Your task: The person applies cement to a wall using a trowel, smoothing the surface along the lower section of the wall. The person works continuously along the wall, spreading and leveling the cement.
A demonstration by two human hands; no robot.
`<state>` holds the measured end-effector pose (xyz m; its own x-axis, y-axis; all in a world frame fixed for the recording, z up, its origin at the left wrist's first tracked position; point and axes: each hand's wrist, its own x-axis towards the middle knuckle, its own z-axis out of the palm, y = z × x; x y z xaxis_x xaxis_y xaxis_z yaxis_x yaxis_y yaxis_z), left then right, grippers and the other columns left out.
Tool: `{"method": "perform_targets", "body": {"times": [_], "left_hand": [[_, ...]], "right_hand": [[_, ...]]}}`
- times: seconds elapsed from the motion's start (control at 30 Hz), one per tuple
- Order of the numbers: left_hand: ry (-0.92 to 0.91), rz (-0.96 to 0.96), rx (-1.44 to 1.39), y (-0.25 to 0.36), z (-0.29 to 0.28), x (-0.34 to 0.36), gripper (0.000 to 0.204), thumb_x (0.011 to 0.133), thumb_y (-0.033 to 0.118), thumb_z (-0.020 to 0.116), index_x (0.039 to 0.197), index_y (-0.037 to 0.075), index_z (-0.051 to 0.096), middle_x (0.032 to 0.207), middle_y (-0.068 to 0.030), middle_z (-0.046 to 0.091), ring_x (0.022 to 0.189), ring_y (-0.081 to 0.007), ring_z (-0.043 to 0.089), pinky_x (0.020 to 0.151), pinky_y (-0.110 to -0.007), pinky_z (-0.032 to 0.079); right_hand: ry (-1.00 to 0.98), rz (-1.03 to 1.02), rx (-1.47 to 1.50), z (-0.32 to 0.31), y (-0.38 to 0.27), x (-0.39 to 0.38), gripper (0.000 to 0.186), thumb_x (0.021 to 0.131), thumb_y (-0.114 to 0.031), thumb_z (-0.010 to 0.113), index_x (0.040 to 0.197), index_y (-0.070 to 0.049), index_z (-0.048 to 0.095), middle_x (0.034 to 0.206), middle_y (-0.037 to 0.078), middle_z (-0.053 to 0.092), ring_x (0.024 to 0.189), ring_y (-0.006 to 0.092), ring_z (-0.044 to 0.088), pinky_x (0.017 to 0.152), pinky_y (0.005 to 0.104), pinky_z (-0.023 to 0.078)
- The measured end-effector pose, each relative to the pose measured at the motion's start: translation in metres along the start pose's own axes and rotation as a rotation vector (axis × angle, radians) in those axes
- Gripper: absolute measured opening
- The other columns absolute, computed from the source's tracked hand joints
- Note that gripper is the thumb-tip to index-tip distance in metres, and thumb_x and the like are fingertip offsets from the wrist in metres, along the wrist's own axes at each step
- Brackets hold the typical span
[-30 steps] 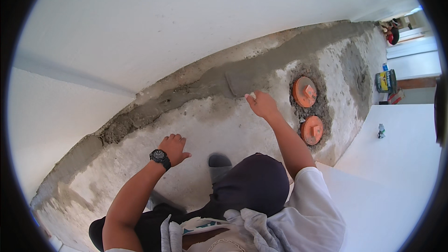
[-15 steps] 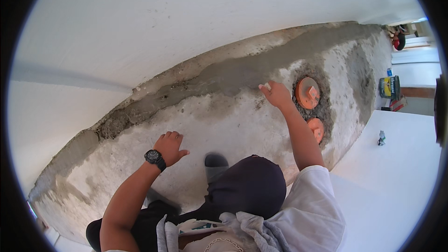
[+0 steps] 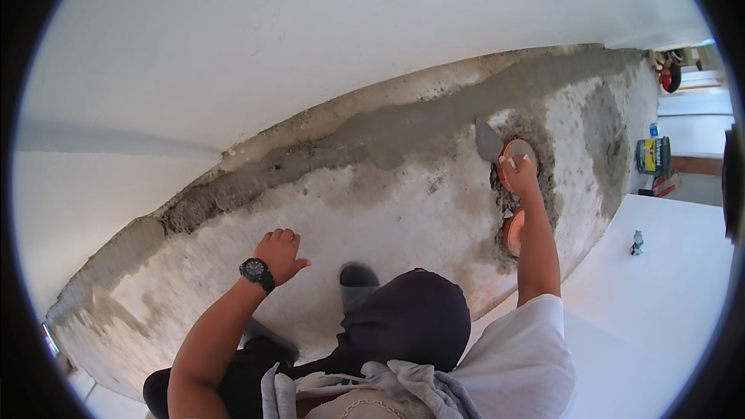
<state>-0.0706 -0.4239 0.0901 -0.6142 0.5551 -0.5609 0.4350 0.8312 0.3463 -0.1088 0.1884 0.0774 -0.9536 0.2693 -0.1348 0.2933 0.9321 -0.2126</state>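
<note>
Cement is showing along a rough, stripped band of wall (image 3: pixel 372 209) that is running from the lower left up to the far right, with smooth white painted wall (image 3: pixel 310 46) lying above it. A darker, wetter-looking grey strip (image 3: pixel 434 128) is following the upper edge of that band.

On the left, your left hand (image 3: pixel 279 254) is resting flat against the bare cement, its fingers (image 3: pixel 273 237) loosely curled and gripping nothing. A black wristwatch (image 3: pixel 256 272) is sitting on that wrist. Just right of it, near your body, the toe of a dark shoe (image 3: pixel 358 279) is showing, and below that your bent knee in dark fabric (image 3: pixel 415 326) is filling the near middle, with a white sleeve (image 3: pixel 520 357) to its right.

Further right, your right hand (image 3: pixel 518 172) is reaching up to the wall, its fingers clenching the handle of a small trowel (image 3: pixel 489 140). The grey blade is lying against the cement just left of and above the hand, at the lower edge of the darker strip. Two round orange pipe caps are sitting in the wall here: the upper cap (image 3: pixel 518 149) is partly hidden behind your hand, and the lower cap (image 3: pixel 512 233) is showing beside your forearm.

At the far right, a yellow and green container (image 3: pixel 653 157) is standing on the floor, and a small grey object (image 3: pixel 637 243) is lying on the white surface nearer you.
</note>
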Motion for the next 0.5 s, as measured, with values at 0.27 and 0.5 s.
{"method": "perform_targets", "body": {"times": [0.27,0.5], "left_hand": [[-0.266,0.102,0.188,0.007,-0.036,-0.012,0.057,0.085,0.043,0.073,0.123,0.002,0.063,0.118,-0.0152,0.064,0.115,-0.0324,0.059,0.101,-0.044,0.046],[-0.065,0.018,0.289,-0.042,-0.111,-0.016,0.056,0.086,0.042,0.073,0.123,0.001,0.062,0.118,-0.0158,0.064,0.117,-0.0330,0.058,0.104,-0.044,0.044]], "right_hand": [[-0.091,0.146,0.059,0.030,-0.092,0.015,0.056,0.095,-0.043,0.064,0.104,0.012,0.062,0.090,0.031,0.067,0.090,0.0466,0.067,0.077,0.0522,0.052],[-0.180,0.241,0.112,0.036,-0.177,-0.018,0.051,0.091,-0.042,0.065,0.100,0.009,0.067,0.100,0.033,0.069,0.096,0.0479,0.067,0.084,0.0517,0.054]]}}
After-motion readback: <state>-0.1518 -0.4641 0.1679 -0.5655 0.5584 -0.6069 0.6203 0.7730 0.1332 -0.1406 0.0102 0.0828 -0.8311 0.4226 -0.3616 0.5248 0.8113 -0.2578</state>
